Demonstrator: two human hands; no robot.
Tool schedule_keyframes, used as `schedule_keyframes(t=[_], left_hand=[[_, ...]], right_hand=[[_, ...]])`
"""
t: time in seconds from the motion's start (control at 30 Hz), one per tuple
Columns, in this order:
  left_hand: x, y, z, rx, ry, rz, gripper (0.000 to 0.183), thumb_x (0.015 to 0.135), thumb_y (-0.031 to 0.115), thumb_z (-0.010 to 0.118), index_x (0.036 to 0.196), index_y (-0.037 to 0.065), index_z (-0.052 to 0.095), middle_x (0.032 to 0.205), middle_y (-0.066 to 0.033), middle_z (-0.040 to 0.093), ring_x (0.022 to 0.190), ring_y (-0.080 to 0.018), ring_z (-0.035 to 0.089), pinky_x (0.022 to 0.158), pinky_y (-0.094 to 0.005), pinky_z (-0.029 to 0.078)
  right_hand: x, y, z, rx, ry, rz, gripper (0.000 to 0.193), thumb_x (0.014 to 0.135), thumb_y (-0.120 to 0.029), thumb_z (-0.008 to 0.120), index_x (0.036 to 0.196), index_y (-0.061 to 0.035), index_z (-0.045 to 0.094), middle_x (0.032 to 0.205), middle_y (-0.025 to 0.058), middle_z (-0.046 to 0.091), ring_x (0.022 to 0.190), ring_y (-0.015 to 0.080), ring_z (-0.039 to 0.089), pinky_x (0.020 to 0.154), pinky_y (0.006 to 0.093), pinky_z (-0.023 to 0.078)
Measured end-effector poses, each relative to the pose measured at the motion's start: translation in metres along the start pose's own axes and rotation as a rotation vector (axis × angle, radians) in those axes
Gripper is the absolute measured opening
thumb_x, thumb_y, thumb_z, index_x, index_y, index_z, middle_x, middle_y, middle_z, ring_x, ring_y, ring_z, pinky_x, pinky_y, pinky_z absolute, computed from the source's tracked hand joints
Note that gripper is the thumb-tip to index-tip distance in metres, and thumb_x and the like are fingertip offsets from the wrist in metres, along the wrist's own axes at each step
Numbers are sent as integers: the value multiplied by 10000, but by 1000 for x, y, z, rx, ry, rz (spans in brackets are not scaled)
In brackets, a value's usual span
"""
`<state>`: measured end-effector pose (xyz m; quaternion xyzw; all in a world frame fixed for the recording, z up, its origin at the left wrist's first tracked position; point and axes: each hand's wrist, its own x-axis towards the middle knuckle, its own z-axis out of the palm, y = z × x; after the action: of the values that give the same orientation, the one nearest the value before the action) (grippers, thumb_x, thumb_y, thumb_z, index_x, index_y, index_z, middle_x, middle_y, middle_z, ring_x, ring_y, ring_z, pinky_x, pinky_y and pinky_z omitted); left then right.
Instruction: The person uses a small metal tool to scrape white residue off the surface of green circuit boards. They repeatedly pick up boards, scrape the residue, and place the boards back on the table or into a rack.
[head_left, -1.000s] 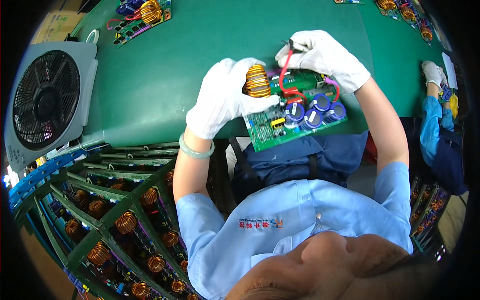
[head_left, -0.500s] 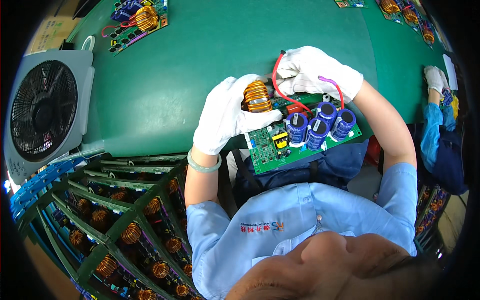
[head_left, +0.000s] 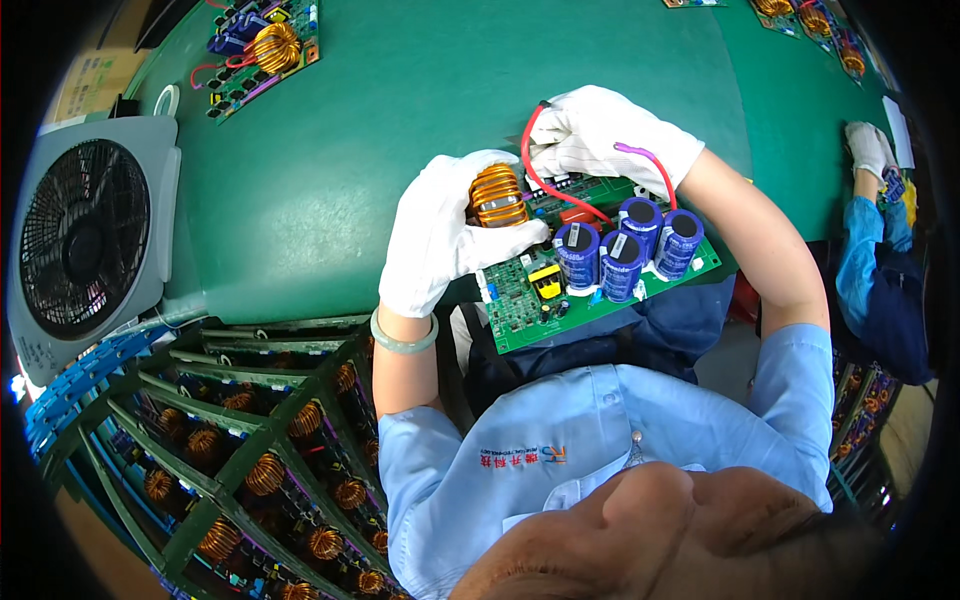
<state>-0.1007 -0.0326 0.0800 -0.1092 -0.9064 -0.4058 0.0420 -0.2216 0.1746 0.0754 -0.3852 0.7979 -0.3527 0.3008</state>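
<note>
Clasping the PCB by its copper coil at 10 o'clock, L hand holds it over the tabletop's 6 o'clock edge, caps already mounted, red leads left loose-tipped, while R hand's at 12 o'clock, fingertips hidden, so can't tell its grip.

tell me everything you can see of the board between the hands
The green, flat board is held slanted across the near edge of the table. It carries four blue cylinders, a copper-coloured coil, a yellow part and red wires, one purple-tipped. The left hand clasps the coil; the right hand is at the far side. Table contact is unclear.
</note>
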Motion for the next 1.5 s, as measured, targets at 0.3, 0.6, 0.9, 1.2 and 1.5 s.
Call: schedule_keyframes(t=[0.3,0.6,0.9,1.2,1.5], left_hand=[[-1,0,1,-31,-11,-27,597,618,440,886,1080,119,685,859,-118,647,804,-304,607,756,-386,503],[-3,0,2,-59,-11,-31,627,611,415,894,1116,125,663,896,-88,663,824,-294,598,770,-389,497],[0,3,1,-91,-52,-93,623,598,367,898,1123,127,662,925,-89,658,841,-294,589,792,-392,490],[-3,-5,5,-127,-76,-153,660,581,337,906,1151,126,648,878,-106,619,837,-296,578,785,-389,483],[-3,-2,4,-141,-72,-150,661,567,306,901,1143,104,649,901,-96,634,851,-282,567,808,-380,479]], right_hand=[[-22,-5,-34,-34,7,-34,359,842,-189,783,704,-15,501,713,80,494,697,174,524,626,332,426],[-31,12,-31,-130,40,-222,400,834,-211,767,718,-22,434,755,85,433,689,258,435,634,373,401],[-23,20,-24,-229,109,-176,438,864,-316,747,711,-32,451,743,90,436,713,272,472,648,384,401],[-43,24,-50,-82,93,15,456,827,-233,796,698,-25,411,699,69,414,672,213,466,617,346,392],[-47,41,-45,-195,149,-2,345,772,-333,808,798,-57,601,789,96,597,748,283,603,665,382,457]])
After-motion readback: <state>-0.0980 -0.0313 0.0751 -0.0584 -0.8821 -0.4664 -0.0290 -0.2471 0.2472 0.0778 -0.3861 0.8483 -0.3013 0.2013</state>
